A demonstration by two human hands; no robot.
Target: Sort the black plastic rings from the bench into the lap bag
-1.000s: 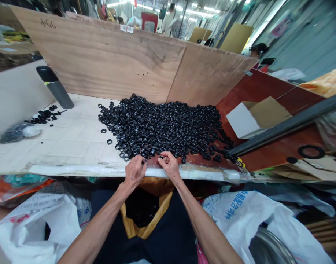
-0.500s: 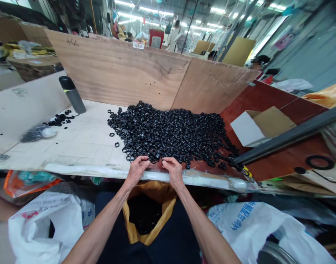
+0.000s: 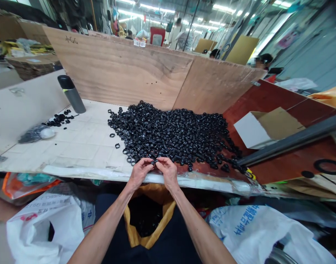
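From the head camera: at the near edge of the counter [image 3: 91, 148], the left hand [image 3: 140, 171] and right hand [image 3: 168, 171] meet, fingertips pinching a small black part [image 3: 154, 161] between them, probably for fine control. Just beyond, a broad heap of black rings [image 3: 168, 132] lies within easy reach; the upright plywood board [image 3: 115, 69] behind it likely keeps pieces from spilling over. Below the hands, a mustard-yellow bag [image 3: 144, 242] gapes open, seemingly kept close for convenience; its dark contents are hard to make out. A grey bottle [image 3: 76, 101] stands well apart, leftward.
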